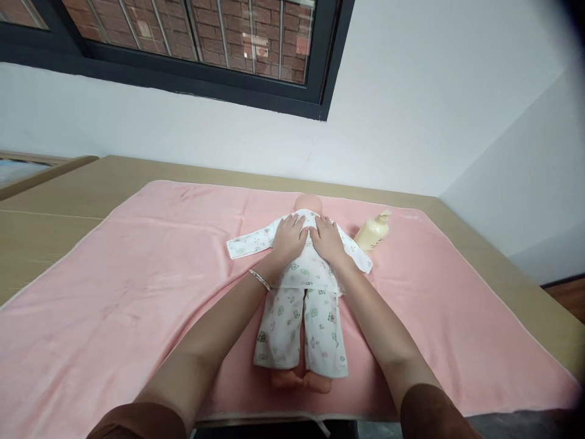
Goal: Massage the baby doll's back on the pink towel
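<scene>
A baby doll [308, 203] lies stretched out on a pink blanket [137, 292], its head toward the wall and its feet toward me. It wears a white printed top [307, 273] and matching trousers [280, 329]; the sleeves spread to both sides. My left hand [290, 238] rests flat on the left side of the upper body, fingers extended. On the right side, my right hand [328, 239] lies flat in the same way, the thumbs close together. Neither hand grips anything. Beside the doll's right-hand sleeve, a cream pump bottle [372, 230] lies tilted on the blanket.
The blanket covers much of a wooden table [59, 189]. Behind it rises a white wall [388, 122] with a dark-framed window [205, 70]. Another wooden edge [50, 174] stands at the far left. The table's front edge is close to me.
</scene>
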Available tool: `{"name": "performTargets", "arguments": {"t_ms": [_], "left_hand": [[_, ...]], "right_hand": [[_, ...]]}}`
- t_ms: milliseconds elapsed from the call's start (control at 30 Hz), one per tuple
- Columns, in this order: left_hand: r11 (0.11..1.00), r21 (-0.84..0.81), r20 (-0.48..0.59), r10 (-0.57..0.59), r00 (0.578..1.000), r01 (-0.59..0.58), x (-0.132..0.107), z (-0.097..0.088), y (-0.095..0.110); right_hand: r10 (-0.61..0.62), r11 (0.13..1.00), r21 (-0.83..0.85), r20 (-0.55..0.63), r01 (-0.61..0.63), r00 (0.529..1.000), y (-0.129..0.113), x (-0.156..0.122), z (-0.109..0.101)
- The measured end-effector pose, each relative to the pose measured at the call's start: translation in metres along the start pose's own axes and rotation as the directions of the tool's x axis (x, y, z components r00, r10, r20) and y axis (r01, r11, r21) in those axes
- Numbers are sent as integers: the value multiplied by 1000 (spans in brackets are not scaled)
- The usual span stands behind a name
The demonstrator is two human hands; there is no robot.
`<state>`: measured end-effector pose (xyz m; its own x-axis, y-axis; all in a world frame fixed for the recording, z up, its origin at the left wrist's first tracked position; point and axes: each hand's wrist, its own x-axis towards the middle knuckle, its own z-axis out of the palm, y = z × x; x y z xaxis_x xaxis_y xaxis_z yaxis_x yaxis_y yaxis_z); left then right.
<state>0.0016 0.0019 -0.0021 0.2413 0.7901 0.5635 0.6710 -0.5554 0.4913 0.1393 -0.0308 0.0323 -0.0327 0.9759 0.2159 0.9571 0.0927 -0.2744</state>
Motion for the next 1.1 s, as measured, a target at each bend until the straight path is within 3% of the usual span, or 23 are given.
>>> {"name": "performTargets", "arguments": {"t_ms": [67,233,400,600,733,900,1100], "left_hand": [[999,37,-29,26,999,-25,-3,-4,6],[995,62,-74,-76,994,81,-5,-8,15],[994,-49,18,-102,995,102,2,-2,4],[992,129,-15,9,1000,-7,-5,-9,14],[980,192,-37,-39,999,45,-7,-14,20],[990,111,-36,-89,995,92,-2,-6,8],[984,176,-76,46,996,-32,-7,-6,10]], "right_hand": [[-10,1000,-13,5,10,1000,-7,-5,-7],[12,1000,-3,22,-12,1000,-18,-16,-21],[-7,998,63,24,6,1000,-1,-3,-9],[-1,1000,-21,-43,0,999,-11,-7,-4],[-5,999,-50,-20,4,1000,-25,-18,-16],[2,999,41,-35,-1,999,-12,-9,-10],[-28,998,53,-69,31,997,-11,-8,-8]]}}
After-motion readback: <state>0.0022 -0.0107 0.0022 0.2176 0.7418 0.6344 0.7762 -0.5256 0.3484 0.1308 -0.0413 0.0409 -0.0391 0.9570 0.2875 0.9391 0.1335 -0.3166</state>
